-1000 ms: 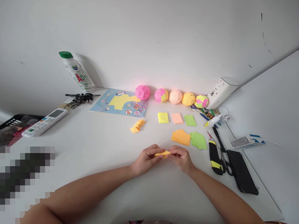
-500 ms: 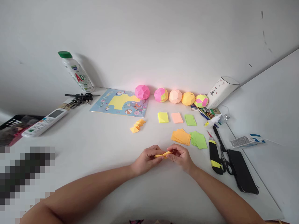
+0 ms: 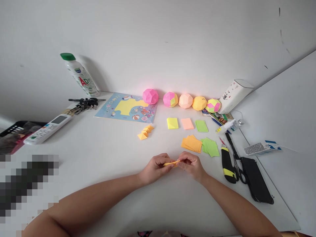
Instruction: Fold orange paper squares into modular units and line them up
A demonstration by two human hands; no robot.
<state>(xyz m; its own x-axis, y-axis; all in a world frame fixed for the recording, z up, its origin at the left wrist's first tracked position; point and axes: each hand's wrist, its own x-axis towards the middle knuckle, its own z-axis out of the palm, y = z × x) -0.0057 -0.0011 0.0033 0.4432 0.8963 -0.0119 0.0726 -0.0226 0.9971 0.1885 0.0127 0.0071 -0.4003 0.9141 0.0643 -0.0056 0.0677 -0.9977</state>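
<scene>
Between my two hands, just above the table, is a narrow folded piece of orange paper [image 3: 171, 163]. My left hand [image 3: 156, 168] pinches its left end between thumb and fingers. The right end is in the closed fingertips of my right hand [image 3: 191, 164], which cover part of it. Beyond my hands lies a loose stack of orange paper squares [image 3: 192, 144], with green paper squares [image 3: 210, 146] to its right. Several folded orange paper pieces [image 3: 145, 132] sit in a short row, farther off to the left.
Faceted paper balls, one of them pink [image 3: 150, 96], line the wall. Yellow [image 3: 172, 123], peach [image 3: 187, 123] and green pads [image 3: 201, 125] lie before them. A box cutter [image 3: 227, 164], scissors [image 3: 238, 164] and phone [image 3: 256, 179] lie right; a remote [image 3: 48, 129] and bottle [image 3: 82, 77] left.
The orange paper looks flatter and narrower between my fingers, its right end pressed down. My hands stay in nearly the same place, and nothing else on the table has moved.
</scene>
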